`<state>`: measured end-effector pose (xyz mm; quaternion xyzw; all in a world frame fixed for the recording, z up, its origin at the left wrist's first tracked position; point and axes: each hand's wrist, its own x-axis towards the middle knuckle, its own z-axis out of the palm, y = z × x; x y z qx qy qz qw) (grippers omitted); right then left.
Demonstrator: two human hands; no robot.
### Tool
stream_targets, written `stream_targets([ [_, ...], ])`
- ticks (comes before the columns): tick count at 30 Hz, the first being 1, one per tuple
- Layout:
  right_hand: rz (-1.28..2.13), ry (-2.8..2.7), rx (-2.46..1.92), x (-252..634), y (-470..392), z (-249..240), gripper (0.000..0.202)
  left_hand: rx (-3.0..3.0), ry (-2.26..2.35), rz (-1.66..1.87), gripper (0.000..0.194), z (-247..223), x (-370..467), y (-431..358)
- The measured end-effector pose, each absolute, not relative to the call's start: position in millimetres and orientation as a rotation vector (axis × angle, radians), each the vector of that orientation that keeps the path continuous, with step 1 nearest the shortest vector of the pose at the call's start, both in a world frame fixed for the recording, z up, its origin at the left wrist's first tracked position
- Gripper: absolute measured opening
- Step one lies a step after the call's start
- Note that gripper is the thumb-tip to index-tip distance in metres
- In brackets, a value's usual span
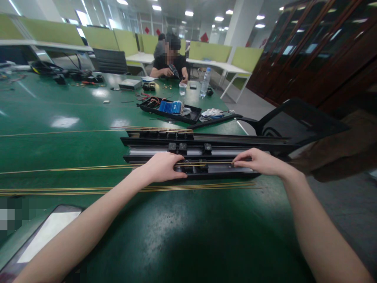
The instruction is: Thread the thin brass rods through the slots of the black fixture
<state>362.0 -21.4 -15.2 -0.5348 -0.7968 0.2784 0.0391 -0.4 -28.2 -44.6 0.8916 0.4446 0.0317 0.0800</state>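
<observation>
Nearest me on the green table lies a long black channel rail [220,175] with small black blocks [203,164] inside it. My left hand [160,167] is closed across this rail, fingers at its far wall and thumb at its near wall, around one of the blocks. Thin brass-coloured rods [215,162] run lengthwise over the channel and pass by my left hand. At their right end my right hand [259,161] pinches a rod tip between thumb and fingers; the exact contact is small and partly hidden.
More black rails [235,138] lie just beyond, with loose rods [200,186] on the near side. Farther off are a black tray [188,114], a water bottle [205,82] and a seated person [176,65] holding a tool. A chair [294,118] stands right; a phone-like device [50,232] lies left.
</observation>
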Motion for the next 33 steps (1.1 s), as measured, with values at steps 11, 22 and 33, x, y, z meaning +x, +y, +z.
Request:
stream_targets([
  [11,0.886,-2.414,-1.666,368.9,-19.7,-15.3,0.037,2.659,1.327,0.092,0.071,-44.5,0.2,-27.4],
  [22,0.909,-2.395,-1.703,377.6,-18.6,-14.4,0.038,2.649,1.329,0.088,0.069,-43.1,0.5,-28.0],
  [33,0.873,-2.372,-1.793,384.0,-19.5,-11.4,0.043,2.653,1.331,0.080,0.070,-44.0,0.3,-28.1],
])
